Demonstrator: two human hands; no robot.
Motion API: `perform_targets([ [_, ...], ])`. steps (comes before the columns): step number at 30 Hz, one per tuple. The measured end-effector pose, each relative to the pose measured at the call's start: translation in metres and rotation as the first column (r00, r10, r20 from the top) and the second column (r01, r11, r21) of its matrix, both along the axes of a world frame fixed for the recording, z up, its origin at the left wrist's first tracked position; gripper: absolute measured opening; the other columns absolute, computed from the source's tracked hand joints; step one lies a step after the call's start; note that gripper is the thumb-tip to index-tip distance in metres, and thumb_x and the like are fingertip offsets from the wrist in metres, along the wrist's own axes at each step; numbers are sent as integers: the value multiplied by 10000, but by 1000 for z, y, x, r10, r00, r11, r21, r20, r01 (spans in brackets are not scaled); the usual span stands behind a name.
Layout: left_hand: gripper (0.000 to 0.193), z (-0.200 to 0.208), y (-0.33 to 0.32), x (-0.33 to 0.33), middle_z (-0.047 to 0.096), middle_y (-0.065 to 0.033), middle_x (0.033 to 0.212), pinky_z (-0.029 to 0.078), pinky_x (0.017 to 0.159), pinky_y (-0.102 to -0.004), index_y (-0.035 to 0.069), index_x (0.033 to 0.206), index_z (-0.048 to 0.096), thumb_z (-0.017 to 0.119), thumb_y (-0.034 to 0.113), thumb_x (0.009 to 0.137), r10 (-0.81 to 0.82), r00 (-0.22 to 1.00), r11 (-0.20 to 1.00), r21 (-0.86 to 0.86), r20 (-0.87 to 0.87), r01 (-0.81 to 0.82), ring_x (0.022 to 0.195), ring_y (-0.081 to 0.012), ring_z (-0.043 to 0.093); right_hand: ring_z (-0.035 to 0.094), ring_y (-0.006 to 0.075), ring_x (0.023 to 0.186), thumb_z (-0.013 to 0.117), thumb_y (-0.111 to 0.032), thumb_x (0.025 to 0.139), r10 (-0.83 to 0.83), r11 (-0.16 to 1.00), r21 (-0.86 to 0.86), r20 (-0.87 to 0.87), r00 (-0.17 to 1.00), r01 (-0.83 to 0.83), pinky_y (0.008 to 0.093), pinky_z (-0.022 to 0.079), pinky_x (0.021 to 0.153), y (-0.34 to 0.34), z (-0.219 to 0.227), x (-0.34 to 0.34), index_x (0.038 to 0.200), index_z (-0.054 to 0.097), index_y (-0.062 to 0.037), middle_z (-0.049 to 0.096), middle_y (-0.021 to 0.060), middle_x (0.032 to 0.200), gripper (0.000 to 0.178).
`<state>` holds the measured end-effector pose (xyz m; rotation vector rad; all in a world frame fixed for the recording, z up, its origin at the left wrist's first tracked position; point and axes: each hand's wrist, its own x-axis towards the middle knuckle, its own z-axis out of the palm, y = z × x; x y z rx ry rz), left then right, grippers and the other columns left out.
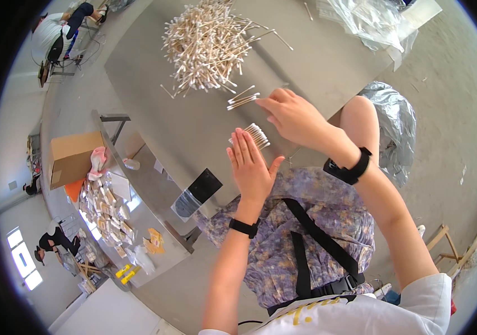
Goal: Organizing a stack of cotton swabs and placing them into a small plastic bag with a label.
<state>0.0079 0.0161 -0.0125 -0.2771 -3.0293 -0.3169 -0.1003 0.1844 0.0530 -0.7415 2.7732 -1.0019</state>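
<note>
My left hand (250, 173) lies flat with its fingers straight, over a neat row of cotton swabs (258, 135) on the grey table (143, 78). White tips of that row show beside the fingers; the rest is covered. My right hand (300, 116) is curled just beyond, its fingertips at the near ends of a few loose cotton swabs (243, 101). How firmly it pinches them is partly hidden. Farther off, a big heap of cotton swabs (205, 47) rises in a tangle, with stray ones around its edge.
Clear plastic bags (369, 25) lie at the table's far right. A black-and-clear pouch (196, 192) sits at the near left edge. Left of it stands another table with many small packs (104, 209) and a cardboard box (75, 158). Other people (54, 39) sit farther away.
</note>
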Motion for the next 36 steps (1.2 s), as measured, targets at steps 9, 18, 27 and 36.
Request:
perform_targets([
  [9, 990, 2, 2, 2, 240, -277, 1588, 178, 1196, -544, -99, 1518, 226, 398, 690, 947, 46, 999, 998, 41, -1, -46, 1495, -393, 213, 557, 266, 1091, 609, -24, 818, -19, 996, 90, -59, 998, 24, 371, 478, 930, -32, -31, -14, 1213, 647, -81, 601, 93, 1107, 401],
  [18, 970, 2, 1, 3, 236, -276, 1591, 195, 1191, -543, -92, 1522, 225, 437, 660, 948, 47, 999, 997, 67, -4, -46, 1494, -391, 220, 550, 253, 1086, 604, -12, 806, 60, 994, 98, -94, 994, -50, 353, 469, 933, -30, -30, 3, 1171, 707, -123, 587, 84, 1092, 396],
  [27, 953, 2, 0, 3, 232, -279, 1591, 175, 1197, -542, -86, 1521, 229, 454, 642, 948, 49, 999, 996, 73, -2, -48, 1495, -402, 207, 552, 253, 1082, 631, -40, 804, 103, 992, 86, -102, 989, -94, 343, 463, 945, -31, -24, 16, 1163, 717, -137, 584, 80, 1114, 381],
  [36, 957, 2, 2, 2, 245, -270, 1588, 200, 1194, -535, -87, 1522, 227, 438, 652, 951, 40, 999, 998, 48, -26, -39, 1489, -394, 228, 573, 258, 995, 652, -44, 777, -15, 1000, -15, -118, 993, 13, 366, 478, 874, -49, -35, -10, 908, 653, -86, 596, 64, 959, 137],
])
